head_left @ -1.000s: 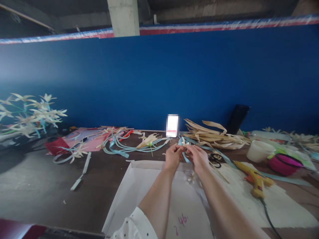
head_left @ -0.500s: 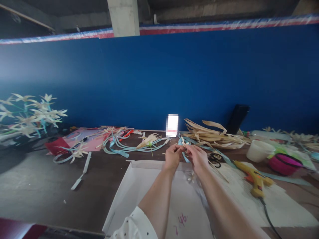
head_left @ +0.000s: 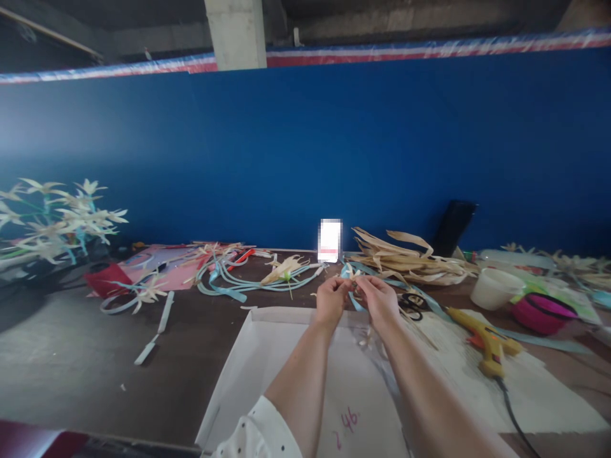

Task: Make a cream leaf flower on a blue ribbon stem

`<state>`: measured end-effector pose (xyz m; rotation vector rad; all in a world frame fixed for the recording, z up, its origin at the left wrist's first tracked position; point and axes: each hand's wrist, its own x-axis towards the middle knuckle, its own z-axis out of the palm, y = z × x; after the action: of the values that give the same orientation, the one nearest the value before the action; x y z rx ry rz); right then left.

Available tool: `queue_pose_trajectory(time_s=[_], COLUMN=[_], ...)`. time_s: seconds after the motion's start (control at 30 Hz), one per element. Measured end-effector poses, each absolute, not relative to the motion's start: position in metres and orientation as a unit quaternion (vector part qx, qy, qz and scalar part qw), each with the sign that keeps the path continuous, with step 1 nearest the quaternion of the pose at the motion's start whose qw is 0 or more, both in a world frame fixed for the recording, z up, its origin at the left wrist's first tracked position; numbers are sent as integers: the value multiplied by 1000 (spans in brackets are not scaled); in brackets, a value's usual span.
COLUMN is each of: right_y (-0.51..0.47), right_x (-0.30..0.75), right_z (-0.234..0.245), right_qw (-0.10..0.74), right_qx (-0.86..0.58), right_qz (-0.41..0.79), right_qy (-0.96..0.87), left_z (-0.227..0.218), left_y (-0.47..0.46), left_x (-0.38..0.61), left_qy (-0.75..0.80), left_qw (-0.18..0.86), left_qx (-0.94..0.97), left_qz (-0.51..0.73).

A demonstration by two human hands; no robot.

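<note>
My left hand (head_left: 330, 300) and my right hand (head_left: 379, 299) meet above the far edge of a white paper sheet (head_left: 267, 369). Both pinch a small cream husk flower (head_left: 352, 275) on a light blue strip held between them. The fingers of both hands are closed round it. A second small cream flower (head_left: 366, 338) lies on the sheet just under my right wrist.
A pile of dried husks (head_left: 410, 257) lies behind my hands. Black scissors (head_left: 413, 303), a yellow glue gun (head_left: 482, 337), a white cup (head_left: 494, 289) and a pink bowl (head_left: 544, 313) are at the right. Blue strips (head_left: 229, 280) and finished flowers (head_left: 62, 219) lie left.
</note>
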<state>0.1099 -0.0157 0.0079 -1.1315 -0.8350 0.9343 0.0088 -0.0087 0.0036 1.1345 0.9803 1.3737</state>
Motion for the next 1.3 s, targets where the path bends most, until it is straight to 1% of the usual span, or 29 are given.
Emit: queue_pose_trajectory(time_s=[0.23,0.5,0.73,0.93,1.1,1.3], right_y=[-17,-16,-19,-20,-17,-15], right_x=[109,111,108,107,110,109], right_z=[10,9,16,19,16,16], right_qw=[659,655,646,686,699,696], right_qx=[-491,-499,-506,-492,-509,-506], right_qz=[425,401,409,413,411,417], right_qy=[-380,-402,-399,-340,-288,-291], left_z=[7,9,5,1,4,6], left_y=[-10,-11,-9,-2,-4,-3], left_x=[8,7,7,7,5,7], left_qy=[415,431,410,365,341,336], left_qw=[513,486,540,596,604,613], left_qx=[484,503,465,415,402,375], left_qz=[575,570,570,583,598,608])
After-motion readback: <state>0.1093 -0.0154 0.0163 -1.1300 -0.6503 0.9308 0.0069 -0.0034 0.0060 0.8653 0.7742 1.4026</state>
